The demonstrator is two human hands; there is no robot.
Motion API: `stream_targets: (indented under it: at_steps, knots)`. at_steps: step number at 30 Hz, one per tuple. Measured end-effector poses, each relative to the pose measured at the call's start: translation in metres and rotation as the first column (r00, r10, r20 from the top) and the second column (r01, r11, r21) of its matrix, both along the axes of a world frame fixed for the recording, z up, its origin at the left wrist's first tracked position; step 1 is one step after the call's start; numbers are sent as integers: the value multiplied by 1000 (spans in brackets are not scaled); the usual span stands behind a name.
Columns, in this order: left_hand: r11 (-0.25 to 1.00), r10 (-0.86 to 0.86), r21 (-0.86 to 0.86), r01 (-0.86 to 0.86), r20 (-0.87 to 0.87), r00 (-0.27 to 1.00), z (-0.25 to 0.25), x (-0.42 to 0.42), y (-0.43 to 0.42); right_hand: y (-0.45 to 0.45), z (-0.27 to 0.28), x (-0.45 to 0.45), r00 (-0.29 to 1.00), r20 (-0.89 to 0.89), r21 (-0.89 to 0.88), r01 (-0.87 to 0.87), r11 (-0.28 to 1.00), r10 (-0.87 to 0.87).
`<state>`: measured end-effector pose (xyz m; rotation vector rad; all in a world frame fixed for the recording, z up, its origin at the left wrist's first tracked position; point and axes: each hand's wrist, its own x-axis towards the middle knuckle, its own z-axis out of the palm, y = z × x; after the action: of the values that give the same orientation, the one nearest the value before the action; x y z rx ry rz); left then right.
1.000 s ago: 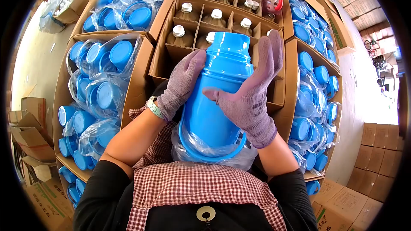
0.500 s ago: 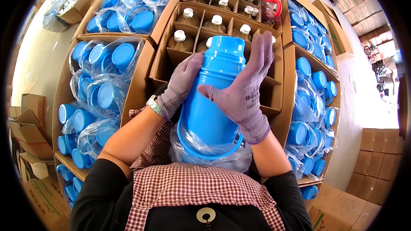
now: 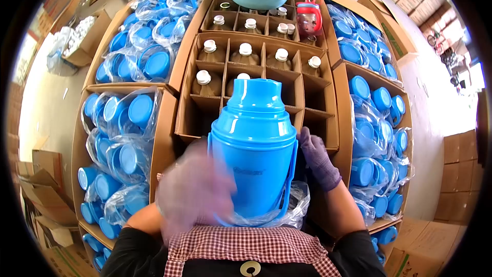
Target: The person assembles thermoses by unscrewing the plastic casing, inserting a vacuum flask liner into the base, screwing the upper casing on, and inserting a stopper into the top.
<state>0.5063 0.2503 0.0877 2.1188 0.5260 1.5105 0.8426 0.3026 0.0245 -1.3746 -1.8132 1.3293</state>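
Note:
A blue plastic flask [image 3: 253, 164] with a stepped lid stands nearly upright in front of the checked apron [image 3: 246, 243], its handle hanging down the right side. Clear plastic wrap [image 3: 297, 202] lies bunched round its base. My left hand [image 3: 195, 190], in a purple-grey glove, is smeared by motion at the flask's lower left; its fingers cannot be made out. My right hand [image 3: 319, 160], gloved too, is beside the flask on the right, close to the divided carton's near edge, its fingers extended and holding nothing visible. Beyond the flask, the divided carton [image 3: 335, 118] holds several white-capped bottles.
Cartons of wrapped blue flasks flank me on the left [image 3: 166, 143] and right [image 3: 346, 133]. Farther back are a light-blue basin [image 3: 256, 1] of white caps and a red-handled clear jug [image 3: 309, 18]. Stacked boxes [image 3: 456, 174] stand at the far right.
The flask has tilted up towards upright, showing its printed front. My right hand has come off it and moved down and right; my left hand has dropped lower. The view has shifted.

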Motion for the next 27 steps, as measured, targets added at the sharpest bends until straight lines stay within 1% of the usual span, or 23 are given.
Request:
stream_targets:
  at_steps: [1, 2, 3, 5, 6, 7, 8, 9, 10, 11, 12, 13, 15, 16, 17, 19, 20, 21, 22, 23, 25, 26, 27]
  knots:
    - [977, 162, -143, -155, 38, 986, -7, 5, 2, 7, 3, -4, 981, -161, -62, 103, 993, -112]
    - [910, 313, -306, -281, 62, 948, -12, 11, 4, 3, 10, -8, 933, -333, 142, 193, 971, -137]
    - [810, 440, -463, -359, 76, 895, -17, 17, 6, -4, 50, -31, 926, -370, 385, 230, 894, -78]
    - [517, 254, -846, 132, 299, 920, -10, 23, 29, -18, 67, -42, 955, -214, 695, 0, 719, 207]
    - [551, 320, -834, 23, 237, 917, 6, 46, 9, -20, 51, -40, 969, -120, 685, -76, 725, 214]
    - [537, 320, -840, -73, 123, 940, 25, 49, -4, -17, 36, -39, 921, -376, 498, 110, 860, 100]
    - [776, 200, -612, -157, 3, 980, 33, 41, -9, 0, 3, -14, 987, -153, 136, -23, 990, 44]
    - [979, -8, -203, -8, -77, 997, 36, 24, 2, 6, -1, -11, 992, -126, 60, -25, 998, 32]
    - [998, -61, -25, 59, -95, 994, 30, 18, 6, 13, 11, -14, 995, -96, -16, -24, 1000, 23]
    - [981, 131, -142, -136, -42, 990, 18, 18, 8, 6, 23, -21, 961, -275, 228, 45, 973, 20]
    - [816, 342, -488, -310, -25, 939, 3, 23, 12, -3, 47, -35, 938, -339, 465, 97, 880, 76]
    - [642, 405, -759, -107, 218, 888, -5, 35, 22, -14, 72, -45, 935, -309, 655, 75, 752, 176]
    - [886, 329, -323, -334, -72, 942, 27, 42, 11, -22, 59, -50, 954, -266, 669, 80, 739, 137]
    - [985, 46, -161, -68, -135, 990, 40, 32, 7, -17, 42, -45, 886, -462, 235, 81, 969, 38]
    - [961, -275, -67, 267, -216, 937, 53, 23, 3, 10, -2, -18, 981, -158, -149, -136, 979, 113]
    - [997, -5, 81, 12, -82, 997, 31, 27, 9, 2, -5, -21, 992, -130, 145, 14, 989, 5]
    - [926, 235, -294, -235, -36, 971, -1, 16, 15, 0, 24, -32, 963, -270, 318, 76, 945, 14]
    - [796, 255, -581, -172, 65, 965, -8, 24, 21, -17, 55, -44, 914, -403, 444, 159, 882, 39]
    - [600, 345, -798, -63, 187, 920, -16, 32, 26, -22, 65, -49, 939, -318, 596, 90, 798, 132]
    - [440, 318, -886, 148, 308, 897, -2, 40, 24, -26, 72, -49, 962, -146, 673, -75, 736, 232]
    - [811, 230, -565, -154, 66, 971, 1, 37, 14, -22, 54, -44, 953, -278, 629, 83, 773, 124]
    - [903, 160, -398, -161, -35, 986, 16, 27, 6, -14, 51, -37, 941, -338, 227, 97, 969, -15]
    - [979, 0, -202, -21, -102, 995, 13, 17, 11, 10, -8, -14, 991, 32, 85, -130, 988, 128]
